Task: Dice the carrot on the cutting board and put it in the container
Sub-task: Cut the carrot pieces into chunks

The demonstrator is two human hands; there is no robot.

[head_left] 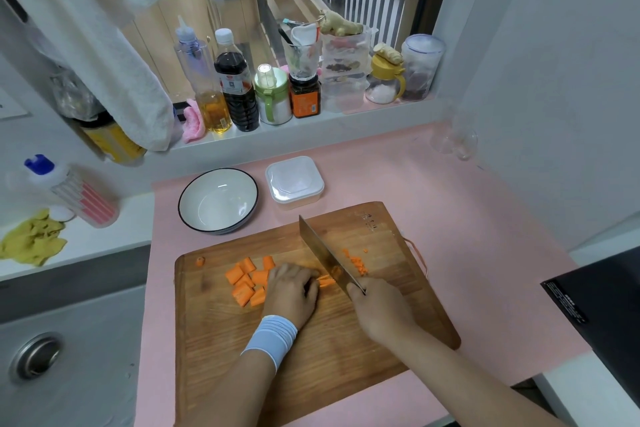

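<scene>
the left hand (292,291) (pale blue wristband) presses orange carrot strips (326,281) onto the wooden cutting board (311,350); the right hand (379,305) grips a steel cleaver (323,255), blade down on them. diced bits (358,262) lie right of the blade, chunks (247,282) left. the lidded white plastic container (294,182) sits behind the board.

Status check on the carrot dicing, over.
Right hand gripping cleaver, mid-cut. Left hand pinning carrot strips. Dice piled beyond blade, chunks still uncut. Container lidded, nothing in yet.
</scene>
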